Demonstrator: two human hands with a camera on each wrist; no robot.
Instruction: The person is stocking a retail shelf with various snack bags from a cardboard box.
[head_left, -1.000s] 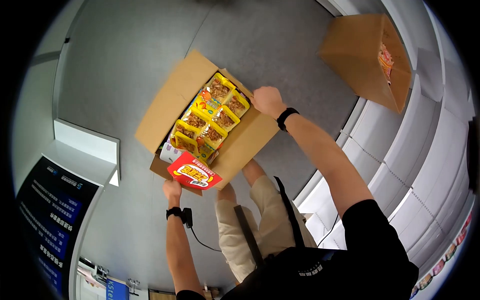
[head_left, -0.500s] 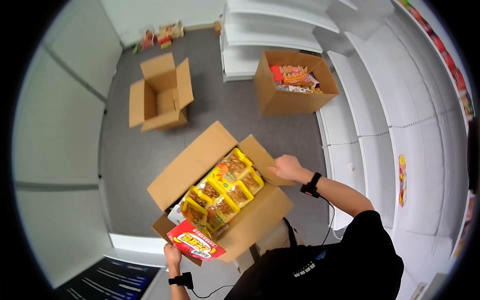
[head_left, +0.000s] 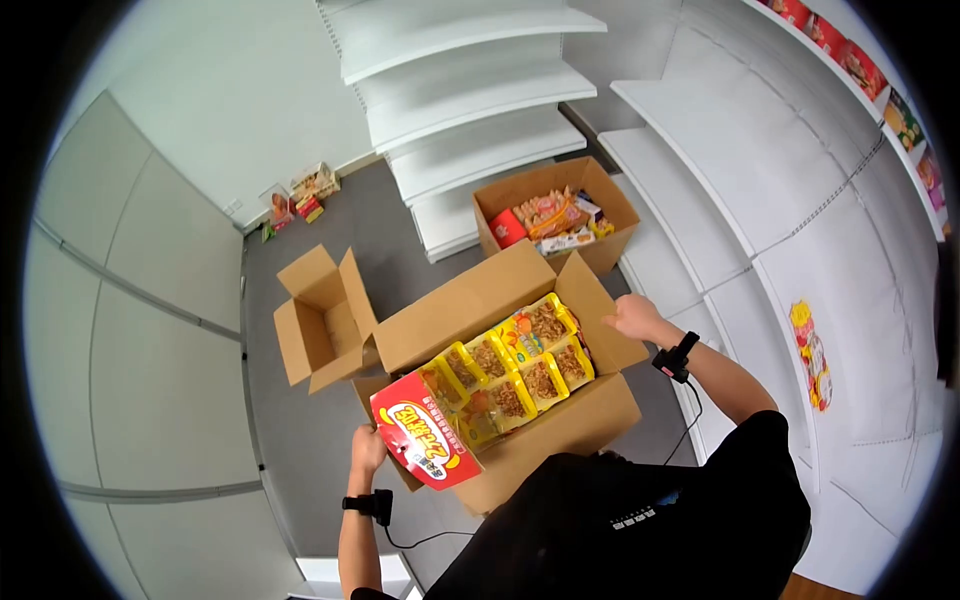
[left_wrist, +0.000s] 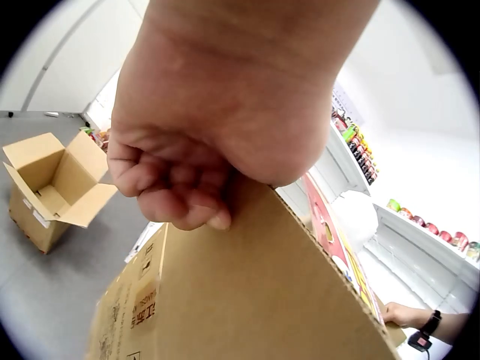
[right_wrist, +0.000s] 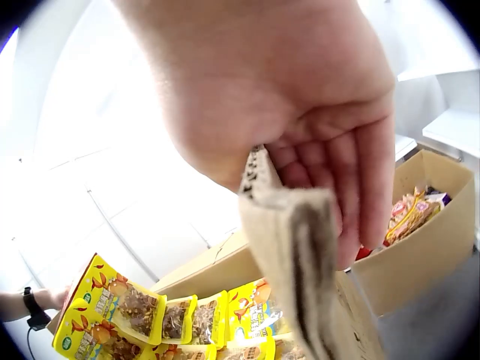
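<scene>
A cardboard box with raised flaps is held in front of the body by both hands. It holds several yellow snack packs with clear windows, and a red-and-yellow printed card stands at its left end. My left hand grips the left end flap, its fingers curled over the outer side in the left wrist view. At the opposite end, my right hand grips the right flap. That flap's edge sits between thumb and fingers in the right wrist view.
On the floor ahead stand an open cardboard box at left and another box filled with snack packs. White shelves rise at the back and along the right. Several packages lie by the far wall.
The view has swung up and round, bringing the floor boxes and back shelves into sight. The held box has turned and shifted right in view; both hands keep their grip on its flaps.
</scene>
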